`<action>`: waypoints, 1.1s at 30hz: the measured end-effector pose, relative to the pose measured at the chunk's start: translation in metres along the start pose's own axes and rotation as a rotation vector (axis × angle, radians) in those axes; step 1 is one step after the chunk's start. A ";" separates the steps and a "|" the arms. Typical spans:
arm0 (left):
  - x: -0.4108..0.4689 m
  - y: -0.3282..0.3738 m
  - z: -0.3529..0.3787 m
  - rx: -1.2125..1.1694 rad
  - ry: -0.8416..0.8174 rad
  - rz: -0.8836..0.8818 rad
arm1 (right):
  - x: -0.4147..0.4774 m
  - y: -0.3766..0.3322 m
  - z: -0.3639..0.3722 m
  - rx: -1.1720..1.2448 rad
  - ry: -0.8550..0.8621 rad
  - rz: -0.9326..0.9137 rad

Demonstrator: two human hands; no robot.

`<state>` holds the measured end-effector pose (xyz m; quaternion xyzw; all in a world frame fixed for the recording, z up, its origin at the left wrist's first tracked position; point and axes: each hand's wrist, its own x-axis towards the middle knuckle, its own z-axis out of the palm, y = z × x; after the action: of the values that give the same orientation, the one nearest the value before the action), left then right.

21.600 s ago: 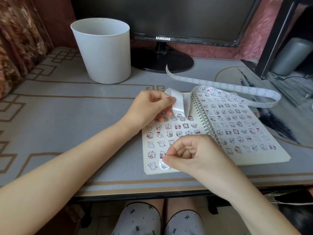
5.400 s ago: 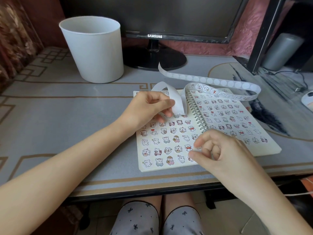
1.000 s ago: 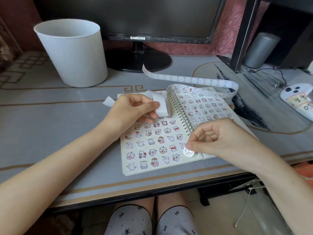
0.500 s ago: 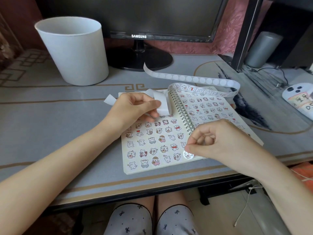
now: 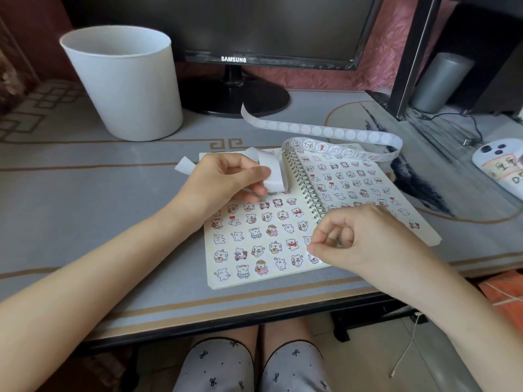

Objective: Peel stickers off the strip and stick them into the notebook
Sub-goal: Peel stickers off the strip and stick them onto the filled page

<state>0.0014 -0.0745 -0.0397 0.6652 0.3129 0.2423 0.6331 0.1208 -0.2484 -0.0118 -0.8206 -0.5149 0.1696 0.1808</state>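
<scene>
Desk (image 5: 85, 193), notebook (image 5: 229, 244) open, L hand (image 5: 223, 182) grips strip (image 5: 328, 131), R hand (image 5: 365, 241) pinches sticker (image 5: 313, 258)

We see matt cream paper in the notebook (image 5: 424, 236), bound by shiny metal wire coils (image 5: 304, 188). The strip (image 5: 328, 132) is smooth, slick white paper, and the sticker (image 5: 314, 258) at the page's lower edge shines like clear film. The bin (image 5: 130, 89) is matt white plastic, the monitor (image 5: 283, 24) glossy black plastic, and the desk mat (image 5: 85, 193) smooth with a soft sheen.
</scene>
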 end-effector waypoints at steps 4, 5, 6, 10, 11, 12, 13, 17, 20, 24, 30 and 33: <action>0.000 0.001 0.000 0.003 0.001 0.001 | -0.002 -0.001 0.003 -0.069 0.036 -0.016; 0.000 0.001 0.000 0.002 0.001 0.000 | -0.002 -0.001 0.003 -0.089 0.043 -0.022; 0.000 0.000 0.000 0.002 0.000 0.000 | -0.003 -0.001 0.003 -0.106 0.049 -0.029; 0.000 0.000 0.000 0.004 -0.001 0.003 | -0.005 -0.002 0.003 -0.151 0.059 -0.049; 0.000 0.000 0.000 0.006 0.000 0.001 | -0.005 -0.002 0.002 -0.151 0.061 -0.054; 0.000 0.000 0.000 0.007 0.001 -0.002 | -0.005 -0.002 0.002 -0.147 0.063 -0.060; 0.000 0.000 0.000 0.008 0.000 -0.005 | -0.006 -0.002 0.002 -0.138 0.065 -0.065; 0.001 -0.001 0.000 0.011 0.001 -0.010 | -0.005 0.005 0.004 -0.077 0.087 -0.075; 0.000 0.000 0.001 0.009 0.001 -0.008 | -0.004 0.012 0.006 0.003 0.093 -0.069; 0.000 0.000 0.000 0.013 -0.003 -0.009 | 0.001 0.021 0.008 0.157 0.042 -0.025; 0.000 0.000 0.000 0.020 0.003 -0.011 | 0.006 0.024 0.007 0.403 0.034 -0.017; 0.000 0.000 0.000 0.017 0.000 -0.009 | 0.008 0.024 0.011 0.377 0.057 -0.014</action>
<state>0.0018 -0.0743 -0.0395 0.6691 0.3180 0.2367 0.6286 0.1379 -0.2492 -0.0340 -0.7729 -0.4746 0.2384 0.3472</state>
